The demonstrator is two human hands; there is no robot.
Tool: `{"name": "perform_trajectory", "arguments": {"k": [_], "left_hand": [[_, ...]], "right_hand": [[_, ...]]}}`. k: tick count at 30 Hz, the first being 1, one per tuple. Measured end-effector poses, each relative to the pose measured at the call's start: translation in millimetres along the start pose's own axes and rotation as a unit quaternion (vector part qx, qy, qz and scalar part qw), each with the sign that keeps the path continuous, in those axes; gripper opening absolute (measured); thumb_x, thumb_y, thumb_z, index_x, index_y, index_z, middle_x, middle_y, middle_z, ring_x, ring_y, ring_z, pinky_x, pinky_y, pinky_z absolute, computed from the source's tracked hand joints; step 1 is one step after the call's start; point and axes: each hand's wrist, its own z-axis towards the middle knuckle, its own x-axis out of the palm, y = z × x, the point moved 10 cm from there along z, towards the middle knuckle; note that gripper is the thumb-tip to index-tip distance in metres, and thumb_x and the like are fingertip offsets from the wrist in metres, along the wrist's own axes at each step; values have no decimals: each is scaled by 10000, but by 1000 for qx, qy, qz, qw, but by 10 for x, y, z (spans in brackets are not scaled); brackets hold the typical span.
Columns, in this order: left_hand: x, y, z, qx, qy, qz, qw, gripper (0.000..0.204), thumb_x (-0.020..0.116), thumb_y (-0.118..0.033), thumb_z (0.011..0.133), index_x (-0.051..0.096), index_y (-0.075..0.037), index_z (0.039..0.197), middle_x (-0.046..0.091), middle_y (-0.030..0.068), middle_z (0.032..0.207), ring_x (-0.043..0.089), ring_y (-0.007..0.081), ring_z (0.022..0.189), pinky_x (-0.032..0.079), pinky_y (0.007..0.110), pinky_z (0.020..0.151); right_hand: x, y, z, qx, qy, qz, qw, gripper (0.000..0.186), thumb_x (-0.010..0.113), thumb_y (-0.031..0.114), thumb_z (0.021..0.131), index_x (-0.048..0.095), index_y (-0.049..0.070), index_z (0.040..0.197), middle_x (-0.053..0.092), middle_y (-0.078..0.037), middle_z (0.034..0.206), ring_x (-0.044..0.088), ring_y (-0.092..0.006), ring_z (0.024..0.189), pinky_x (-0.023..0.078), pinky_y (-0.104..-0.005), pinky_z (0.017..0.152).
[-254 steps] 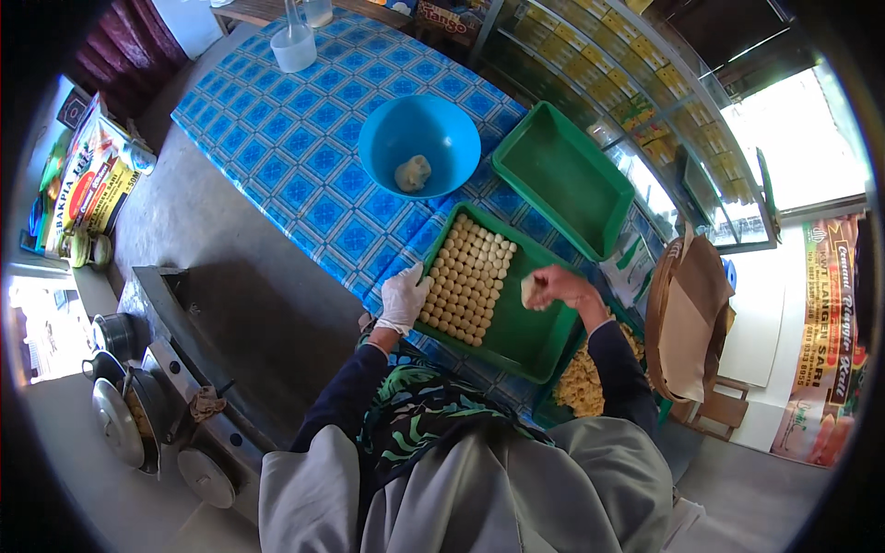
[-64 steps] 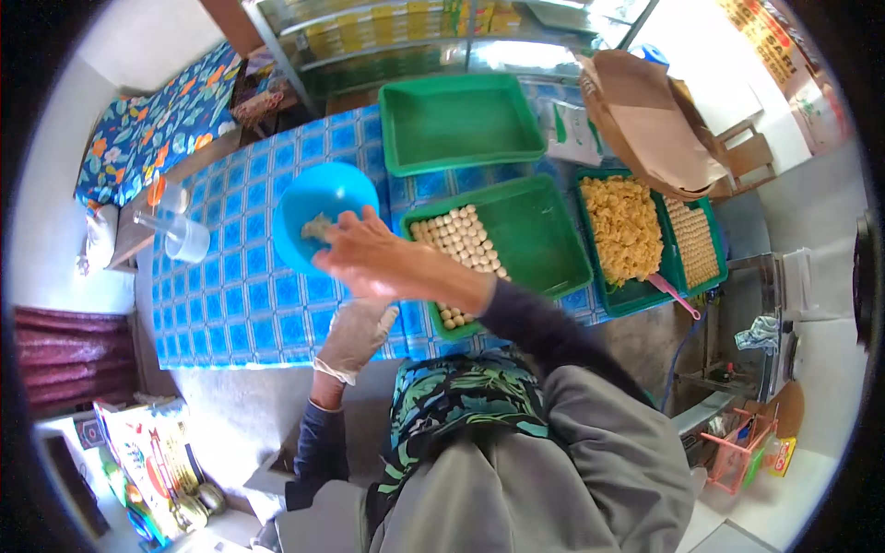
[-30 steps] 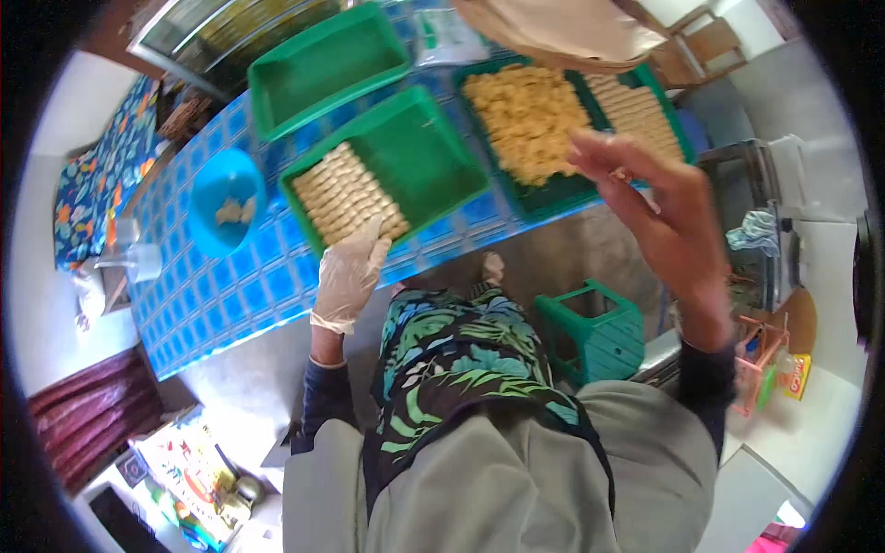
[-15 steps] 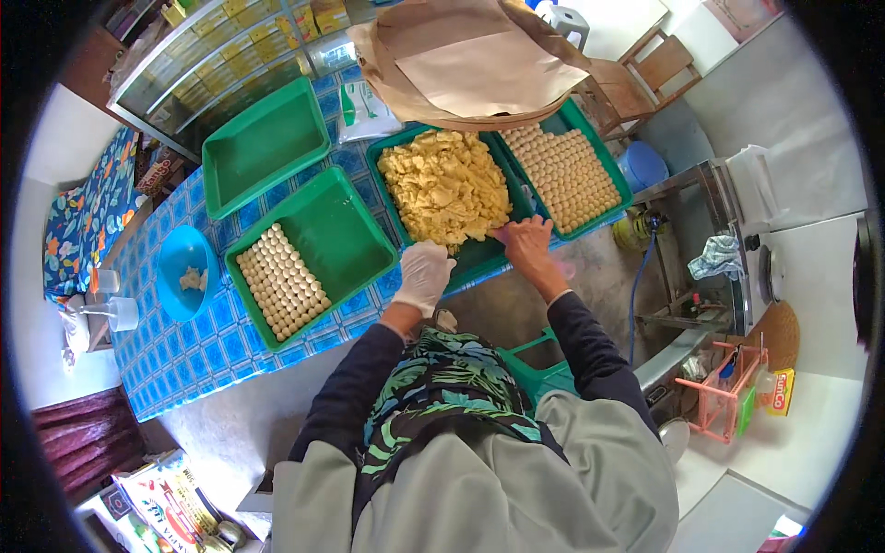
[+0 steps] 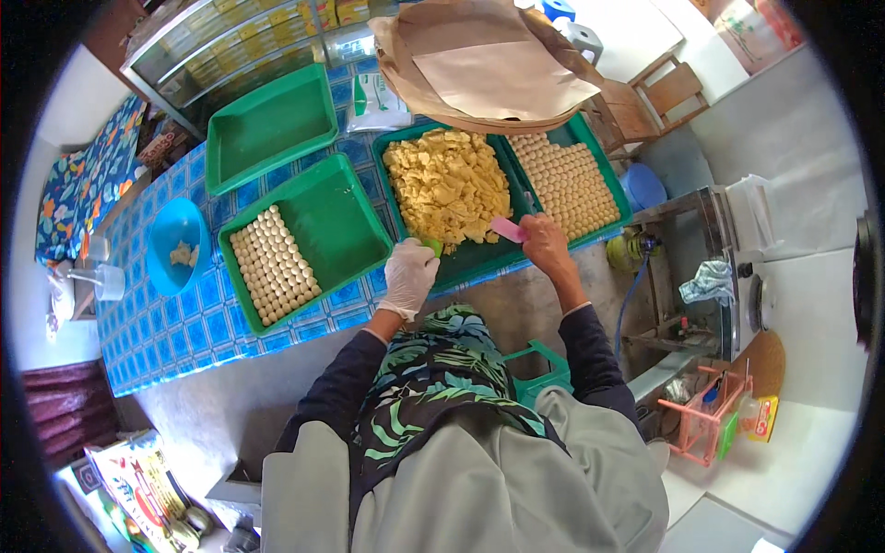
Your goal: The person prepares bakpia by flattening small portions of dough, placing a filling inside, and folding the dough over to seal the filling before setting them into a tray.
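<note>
A heap of crumbly yellow dough or filling (image 5: 447, 184) fills much of a green tray (image 5: 461, 270) before me. My left hand (image 5: 408, 278), in a clear glove, is closed at the tray's near left corner. A bit of something light green (image 5: 431, 246) sticks out of its fingers, its kind mostly hidden. Bare, my right hand (image 5: 546, 244) grips a flat pink scraper (image 5: 507, 229), whose blade points left at the heap's right edge. To the left, another green tray (image 5: 355, 226) carries rows of small pale dough balls (image 5: 274, 267).
More balls (image 5: 564, 184) fill a green tray at right, partly under a paper-lined round basket (image 5: 498, 69). A bare green tray (image 5: 272, 129), a white packet (image 5: 378, 103) and a blue bowl (image 5: 175, 235) share the table. A green stool (image 5: 535, 369) stands close below.
My right hand has lifted and turned, bringing the pink scraper into plain sight. My left hand has shifted slightly down and left, and the light green piece now shows at its fingers.
</note>
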Motion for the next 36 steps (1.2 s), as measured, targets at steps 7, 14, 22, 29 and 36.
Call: {"name": "perform_trajectory", "arguments": {"k": [7,14,22,29,36], "left_hand": [[-152,198,-106,-156,-119,-96,976,181,733,-149,743,629,-30,832,679,163,943,657,281,824,511,358,756],[-58,92,-346,-265,-198,-73,941,363,730,-102,745,635,-30,1088,666,125,983,643,225,838,509,314,761],[300,-418,166,-145,-154,94,973,406,705,-91,744,598,-45,1132,617,159,1075,561,351,1006,469,410,846],[757,-188,326,-193,-46,161,967,289,699,-107,737,557,-49,982,551,157,956,545,366,950,490,428,763],[911,82,123,-262,-48,126,956,379,734,-129,699,625,-55,1055,550,194,996,599,363,889,517,443,672]], "right_hand": [[640,801,90,-194,174,109,959,269,544,-26,713,546,29,977,628,-188,844,631,-371,812,501,-462,662],[723,732,183,-183,82,75,977,305,607,22,706,529,15,1000,612,-201,889,623,-377,836,500,-461,691],[388,-225,329,-53,151,267,950,245,587,13,805,623,17,1047,635,-182,828,632,-318,712,491,-413,666],[98,-162,214,-80,119,289,946,321,632,86,851,635,63,1171,673,-148,936,640,-198,710,501,-337,713],[263,-114,159,-45,145,274,950,359,600,99,836,622,101,1194,670,-193,938,646,-349,882,494,-402,761]]}}
